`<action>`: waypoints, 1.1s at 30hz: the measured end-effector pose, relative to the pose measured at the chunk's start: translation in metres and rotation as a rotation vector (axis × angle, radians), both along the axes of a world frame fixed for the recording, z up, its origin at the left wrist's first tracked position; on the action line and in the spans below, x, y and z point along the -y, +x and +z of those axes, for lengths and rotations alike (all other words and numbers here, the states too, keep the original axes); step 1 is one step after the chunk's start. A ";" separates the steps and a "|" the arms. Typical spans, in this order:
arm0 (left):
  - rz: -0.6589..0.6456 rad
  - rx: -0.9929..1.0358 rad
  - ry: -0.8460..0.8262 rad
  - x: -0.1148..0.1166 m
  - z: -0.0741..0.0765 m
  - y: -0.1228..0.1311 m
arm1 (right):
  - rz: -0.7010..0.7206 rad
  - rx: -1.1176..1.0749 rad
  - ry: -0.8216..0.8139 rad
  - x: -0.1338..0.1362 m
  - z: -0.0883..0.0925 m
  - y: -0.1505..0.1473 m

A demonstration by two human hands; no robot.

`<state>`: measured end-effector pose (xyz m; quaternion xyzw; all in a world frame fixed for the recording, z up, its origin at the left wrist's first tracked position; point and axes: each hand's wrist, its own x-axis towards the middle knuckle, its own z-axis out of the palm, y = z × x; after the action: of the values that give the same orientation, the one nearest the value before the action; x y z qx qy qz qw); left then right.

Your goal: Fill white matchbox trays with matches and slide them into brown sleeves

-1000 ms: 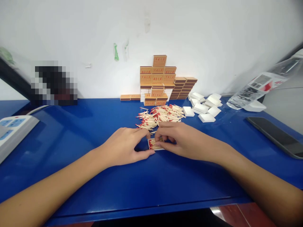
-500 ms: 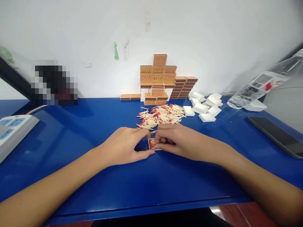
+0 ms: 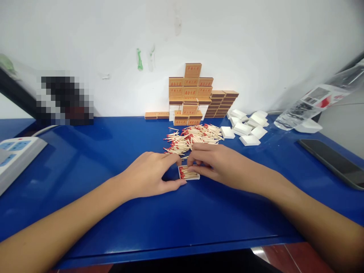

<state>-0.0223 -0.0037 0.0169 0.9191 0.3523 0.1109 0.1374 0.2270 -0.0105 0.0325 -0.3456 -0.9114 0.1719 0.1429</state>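
Observation:
A small white matchbox tray [image 3: 198, 177] lies on the blue table, holding a layer of matches [image 3: 188, 173] with their red heads toward the left. My left hand [image 3: 155, 171] steadies its left end, with the forefinger at the far side and the thumb at the near side. My right hand [image 3: 212, 161] is over the tray's far right part. Its thumb and fingers are pinched together close above the matches; anything between the fingertips is hidden. Just beyond both hands a loose pile of red-headed matches [image 3: 199, 135] is spread out.
Stacked matchboxes [image 3: 190, 92] stand against the wall behind the pile. Several white trays [image 3: 250, 140] lie to their right, near a tilted plastic bottle [image 3: 307, 102]. A phone [image 3: 332, 161] rests at the right, a power strip [image 3: 19, 155] at the left.
My right hand has lifted slightly up and away from the tray, so more of the matches inside show. The left hand stays at the tray's left end.

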 end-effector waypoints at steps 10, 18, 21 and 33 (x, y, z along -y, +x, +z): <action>0.005 -0.013 0.003 0.000 -0.001 0.000 | -0.005 0.060 -0.072 0.000 0.000 0.002; -0.002 -0.011 0.003 0.000 -0.001 -0.001 | -0.032 0.048 -0.064 0.003 -0.001 -0.003; -0.002 -0.012 0.002 0.000 -0.001 0.000 | -0.032 0.007 -0.053 0.003 0.000 -0.003; -0.004 -0.011 0.008 0.000 0.000 -0.001 | -0.002 0.000 -0.055 0.000 0.000 0.001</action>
<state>-0.0235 -0.0041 0.0173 0.9210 0.3507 0.1068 0.1319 0.2275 -0.0101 0.0326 -0.3504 -0.9059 0.1966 0.1338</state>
